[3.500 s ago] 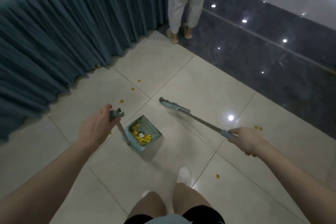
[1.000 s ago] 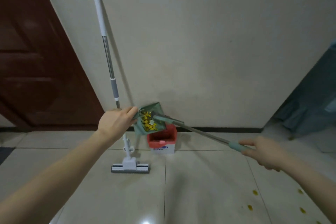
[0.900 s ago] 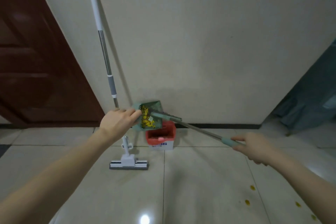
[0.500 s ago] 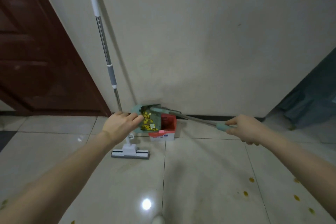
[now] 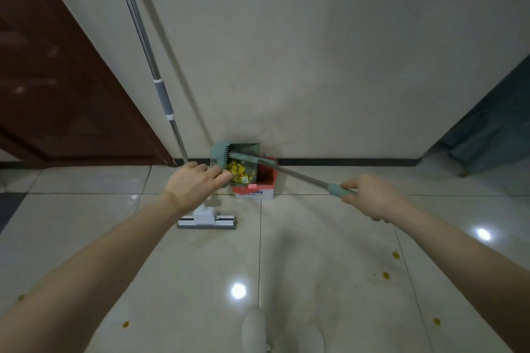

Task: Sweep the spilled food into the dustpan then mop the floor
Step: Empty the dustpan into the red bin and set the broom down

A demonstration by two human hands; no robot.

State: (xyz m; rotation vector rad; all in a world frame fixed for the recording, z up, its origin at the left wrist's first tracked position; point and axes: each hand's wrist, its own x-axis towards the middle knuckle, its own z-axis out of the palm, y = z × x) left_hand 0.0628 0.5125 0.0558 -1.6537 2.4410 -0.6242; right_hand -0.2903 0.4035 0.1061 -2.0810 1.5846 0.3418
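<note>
Mop (image 5: 164,100) is leaning steeply on the wall (image 5: 315,66), just behind the left hand (image 5: 195,185); a nudge from that arm could be sending it sliding down. Broom (image 5: 298,177) is running up-left from the right hand (image 5: 370,198), which is wrapping its green grip, into the dustpan (image 5: 246,150). Left hand is gripping the dustpan, seemingly by its rim, tipping it mouth-down over the bin (image 5: 268,180). Food (image 5: 238,175) is bunching at the lip and could be overshooting that small bin. Crumbs (image 5: 385,275) are dotting the floor (image 5: 315,252).

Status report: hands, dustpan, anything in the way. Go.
Left hand holds dustpan, tilted over red bin. Right hand grips broom, head in pan. Yellow scraps in pan. Mop leans on wall beside, not blocking.
</note>
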